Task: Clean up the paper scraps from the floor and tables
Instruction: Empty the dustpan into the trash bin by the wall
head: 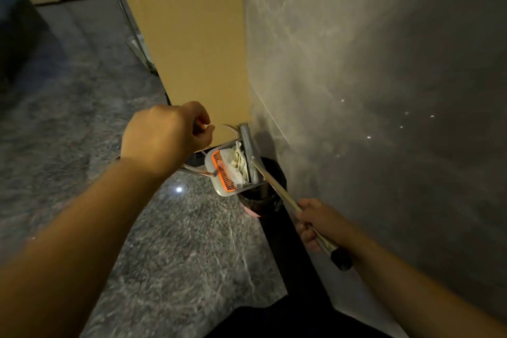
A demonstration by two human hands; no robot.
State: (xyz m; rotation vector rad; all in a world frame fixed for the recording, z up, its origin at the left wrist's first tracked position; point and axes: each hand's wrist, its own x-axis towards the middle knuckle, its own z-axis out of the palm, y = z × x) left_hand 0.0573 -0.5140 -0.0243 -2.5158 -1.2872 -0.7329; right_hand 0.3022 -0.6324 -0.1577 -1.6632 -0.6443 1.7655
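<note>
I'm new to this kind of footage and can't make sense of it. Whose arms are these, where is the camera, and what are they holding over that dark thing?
There is one picture, taken by a camera on a person's head, looking down at their own arms. The left hand grips the thin handle of a white dustpan with an orange comb edge. Paper scraps lie in it. The right hand grips a metal broom handle, whose head rests in the pan. Below them stands a dark bin on the marbled floor, beside a grey wall.

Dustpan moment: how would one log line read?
left hand: holds dustpan handle | right hand: grips broom | paper scraps: in dustpan | black bin: below
</note>
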